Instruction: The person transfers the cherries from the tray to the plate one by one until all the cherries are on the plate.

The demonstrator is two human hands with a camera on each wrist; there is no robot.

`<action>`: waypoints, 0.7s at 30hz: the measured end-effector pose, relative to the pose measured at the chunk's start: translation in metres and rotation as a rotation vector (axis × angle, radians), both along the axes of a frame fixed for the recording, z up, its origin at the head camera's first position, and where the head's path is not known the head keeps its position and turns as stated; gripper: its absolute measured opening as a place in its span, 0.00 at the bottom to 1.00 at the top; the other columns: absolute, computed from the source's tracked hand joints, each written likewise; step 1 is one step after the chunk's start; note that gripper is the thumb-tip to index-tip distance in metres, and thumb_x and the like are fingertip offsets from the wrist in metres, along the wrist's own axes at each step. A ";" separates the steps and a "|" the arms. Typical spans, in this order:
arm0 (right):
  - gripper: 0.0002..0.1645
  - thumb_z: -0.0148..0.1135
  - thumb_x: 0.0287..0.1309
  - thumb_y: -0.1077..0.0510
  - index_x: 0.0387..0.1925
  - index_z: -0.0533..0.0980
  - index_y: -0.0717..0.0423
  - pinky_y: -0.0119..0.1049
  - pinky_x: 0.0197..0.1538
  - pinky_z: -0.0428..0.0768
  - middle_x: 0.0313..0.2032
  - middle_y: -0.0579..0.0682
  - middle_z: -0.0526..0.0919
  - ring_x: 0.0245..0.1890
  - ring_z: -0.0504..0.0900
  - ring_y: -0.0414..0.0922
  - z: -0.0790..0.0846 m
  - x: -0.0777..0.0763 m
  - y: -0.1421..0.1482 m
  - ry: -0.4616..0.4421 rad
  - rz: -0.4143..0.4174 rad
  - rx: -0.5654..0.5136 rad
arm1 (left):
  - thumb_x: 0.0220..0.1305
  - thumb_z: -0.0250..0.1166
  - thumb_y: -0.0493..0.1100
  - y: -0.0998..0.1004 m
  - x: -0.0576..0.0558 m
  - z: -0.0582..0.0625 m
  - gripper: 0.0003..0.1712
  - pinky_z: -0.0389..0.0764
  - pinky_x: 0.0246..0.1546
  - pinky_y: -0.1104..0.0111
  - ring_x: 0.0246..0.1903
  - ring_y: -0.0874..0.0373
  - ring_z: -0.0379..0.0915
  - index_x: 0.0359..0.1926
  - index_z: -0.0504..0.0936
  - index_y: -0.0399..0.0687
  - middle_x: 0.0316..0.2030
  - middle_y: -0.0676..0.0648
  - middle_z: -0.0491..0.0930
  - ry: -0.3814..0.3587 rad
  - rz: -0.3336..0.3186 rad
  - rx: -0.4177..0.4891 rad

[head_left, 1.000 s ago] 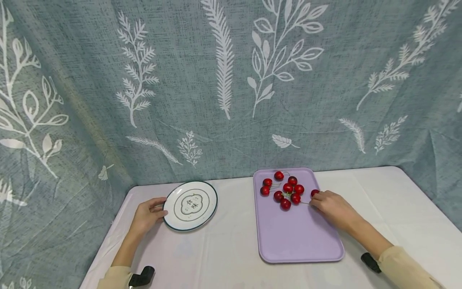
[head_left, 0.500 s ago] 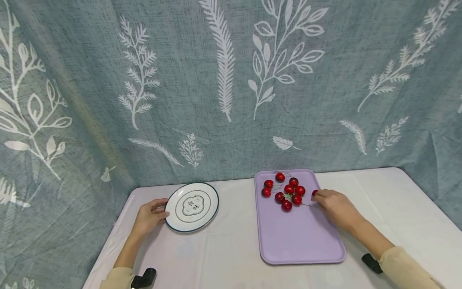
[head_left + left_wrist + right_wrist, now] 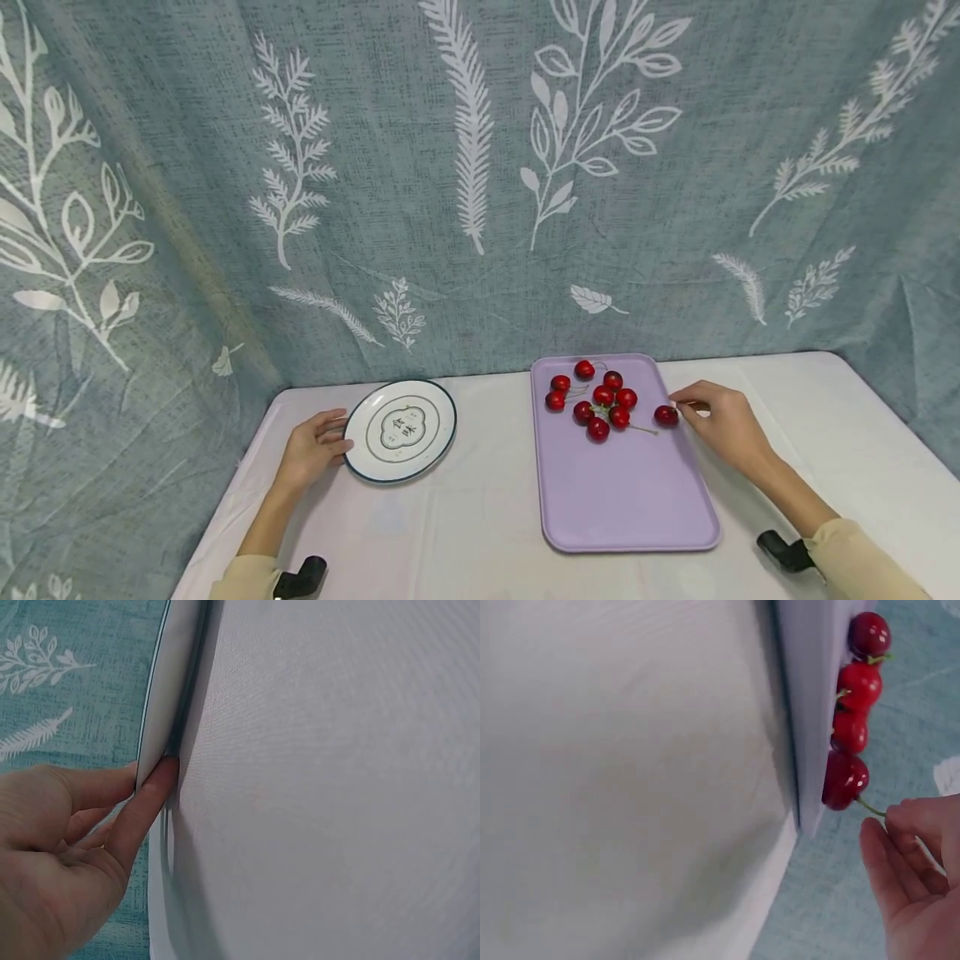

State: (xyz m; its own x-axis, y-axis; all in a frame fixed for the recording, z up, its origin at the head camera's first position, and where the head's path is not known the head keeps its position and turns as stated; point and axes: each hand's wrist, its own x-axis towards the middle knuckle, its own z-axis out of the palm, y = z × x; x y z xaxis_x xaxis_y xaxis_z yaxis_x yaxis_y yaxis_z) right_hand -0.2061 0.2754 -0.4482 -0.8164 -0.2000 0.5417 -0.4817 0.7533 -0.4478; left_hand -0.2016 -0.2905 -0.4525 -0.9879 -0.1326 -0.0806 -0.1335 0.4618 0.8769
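My left hand [image 3: 309, 450] holds the rim of a white plate [image 3: 438, 429] with a dark edge and a drawn pattern. In the left wrist view the plate [image 3: 169, 682] is seen edge-on, with the fingers [image 3: 142, 817] on both sides of its rim. At the right side of a lilac tray [image 3: 622, 500], my right hand [image 3: 727, 425] has its fingertips at the stem of a dark red cherry [image 3: 666, 416]. In the right wrist view that cherry [image 3: 845, 781] has its green stem reaching the tips of thumb and forefinger, which seem to pinch it.
Several more cherries [image 3: 597, 429] with stems lie grouped at the tray's far half. A white cloth [image 3: 480, 508] covers the table, and a patterned blue-green curtain [image 3: 405, 167] hangs behind it. Each wrist wears a black device [image 3: 303, 577].
My right hand has shifted right, off the cherry's body to its stem. That cherry now lies a little nearer and further right, in fuller view. The left hand keeps its hold on the plate.
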 end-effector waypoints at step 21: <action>0.27 0.62 0.65 0.59 0.57 0.73 0.77 0.32 0.47 0.85 0.43 0.52 0.86 0.37 0.85 0.33 0.014 -0.005 0.001 -0.597 -0.028 -0.629 | 0.62 0.62 0.25 -0.004 -0.004 -0.006 0.38 0.84 0.32 0.75 0.39 0.73 0.76 0.71 0.57 0.27 0.64 0.27 0.65 -0.043 0.014 0.071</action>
